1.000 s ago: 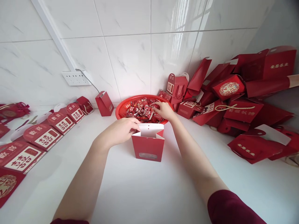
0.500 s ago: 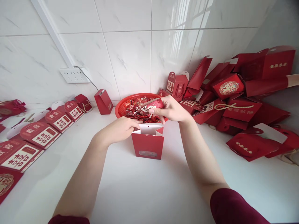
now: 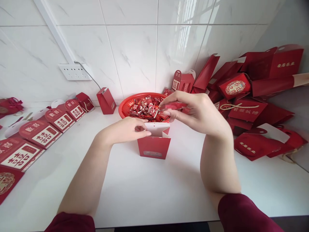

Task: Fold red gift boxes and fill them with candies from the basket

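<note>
A red paper box [image 3: 154, 147] with an open top and a small clear window stands upright on the white table. My left hand [image 3: 131, 129] is at its upper left edge, thumb over the opening and fingers behind, gripping the rim. Above and to the right of the opening, my right hand [image 3: 190, 111] pinches a red wrapped packet [image 3: 174, 105] between thumb and fingers. Just behind the box lies a red basket [image 3: 123, 108] filled with red wrapped sweets [image 3: 145, 108]; the box and my hands hide part of it.
Finished-looking red boxes [image 3: 45, 135] stand in a row along the left. A taller red box [image 3: 106, 101] is by the wall, below a socket strip [image 3: 74, 72]. Many red boxes [image 3: 248, 108] are piled on the right. The tiled wall [image 3: 135, 58] rises behind.
My right hand has moved right and turned, still holding the packet. My left thumb has come over the box opening. The view has tilted down slightly.
</note>
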Demonstrator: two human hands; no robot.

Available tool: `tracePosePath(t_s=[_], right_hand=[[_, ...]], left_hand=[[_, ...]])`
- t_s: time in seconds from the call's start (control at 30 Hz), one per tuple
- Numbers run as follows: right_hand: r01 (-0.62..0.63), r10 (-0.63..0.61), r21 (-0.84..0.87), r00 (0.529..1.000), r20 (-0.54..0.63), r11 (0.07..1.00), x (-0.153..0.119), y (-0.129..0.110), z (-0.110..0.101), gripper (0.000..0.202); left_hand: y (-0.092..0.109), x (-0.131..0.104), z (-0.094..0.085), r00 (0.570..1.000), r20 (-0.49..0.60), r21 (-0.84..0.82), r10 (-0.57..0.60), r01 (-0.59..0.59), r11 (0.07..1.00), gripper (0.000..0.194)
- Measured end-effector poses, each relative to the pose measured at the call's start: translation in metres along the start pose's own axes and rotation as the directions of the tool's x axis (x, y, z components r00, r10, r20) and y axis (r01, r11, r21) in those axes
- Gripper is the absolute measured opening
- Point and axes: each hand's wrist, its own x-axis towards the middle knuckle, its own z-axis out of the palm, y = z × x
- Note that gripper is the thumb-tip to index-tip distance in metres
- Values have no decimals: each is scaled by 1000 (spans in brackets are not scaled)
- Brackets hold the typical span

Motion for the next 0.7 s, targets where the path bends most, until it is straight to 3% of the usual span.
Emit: tracePosePath(t_s=[0.13,0.27,0.37,0.5,0.7], right_hand=[[82,-82,-22,997,-15,996,-8,-8,-11,25],[67,-67,-33,998,2,997,-14,-15,-20,32],[37,-39,-27,997,-72,999,-16,-16,-22,32],[-1,1,-3,981,-192,1000,-21,-14,-20,29],[10,-11,-5,972,-233,1000,-23,-14,-19,20]], left_hand=[[10,-15,-6,994,73,30,78,-80,996,27],[16,-27,-7,989,123,101,80,-93,991,29],[17,-30,-7,988,142,135,69,-88,987,34],[19,-32,-6,986,152,147,64,-86,985,35],[20,-34,-1,996,86,136,-24,12,991,37]])
